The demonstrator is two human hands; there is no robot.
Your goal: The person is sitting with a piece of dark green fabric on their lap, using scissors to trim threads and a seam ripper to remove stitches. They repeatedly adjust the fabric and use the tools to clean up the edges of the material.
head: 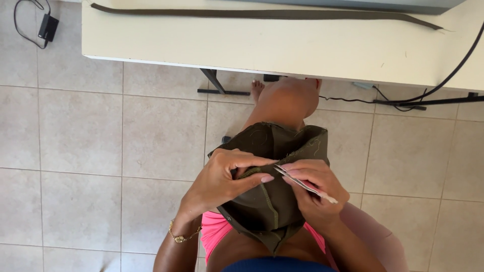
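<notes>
A dark olive garment (275, 201) with green stitched seams lies over my lap. My left hand (224, 179) pinches a folded seam of the garment near its middle. My right hand (315, 189) holds a small slim metal tool with a white handle (307, 185), its tip pointing at the seam beside my left fingertips. Both hands nearly touch over the cloth. A thin gold bracelet (181, 236) sits on my left wrist.
A cream table (282, 50) spans the top, with a long dark olive fabric strip (262, 13) lying along it. Black cables (433, 90) hang at the right. A black power adapter (48, 27) lies on the beige tiled floor (80, 151). Table legs stand underneath.
</notes>
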